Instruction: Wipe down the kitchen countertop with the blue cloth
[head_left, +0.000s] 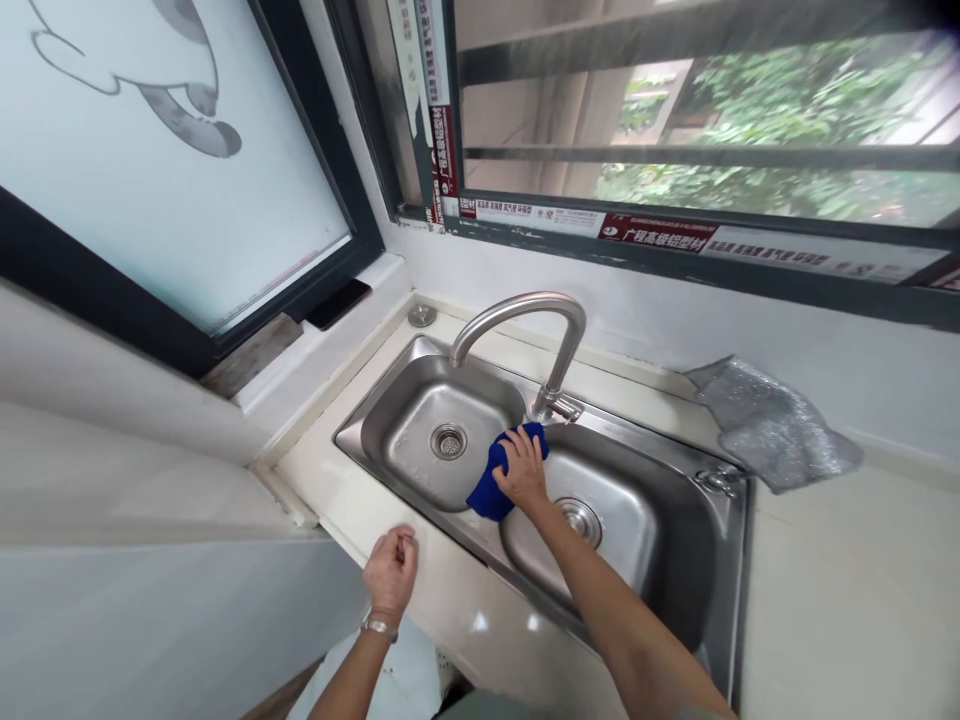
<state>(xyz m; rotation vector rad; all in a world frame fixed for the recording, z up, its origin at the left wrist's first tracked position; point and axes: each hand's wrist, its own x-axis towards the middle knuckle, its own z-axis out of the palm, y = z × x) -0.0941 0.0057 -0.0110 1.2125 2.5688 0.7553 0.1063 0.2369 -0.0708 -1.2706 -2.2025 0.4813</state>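
Forearm (622, 610) nearest, right hand (521, 467) grips blue cloth (487, 496), which overreaching could snag on far faucet (568, 358); left hand (391, 572) curls loosely closed.

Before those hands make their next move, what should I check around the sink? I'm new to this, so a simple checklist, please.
1. Right hand on the blue cloth: ok, the fingers bend over it where the two basins meet.
2. Left hand free: cannot tell; no object shows, but its curled fingers hide the palm.
3. Silvery band taken off: not ok, it is worn just behind the left hand.
4. Tap not running: ok, no stream shows below the spout.
5. Left drain uncovered: ok, the cloth lies to its right.
6. Cloth wet: cannot tell from here.
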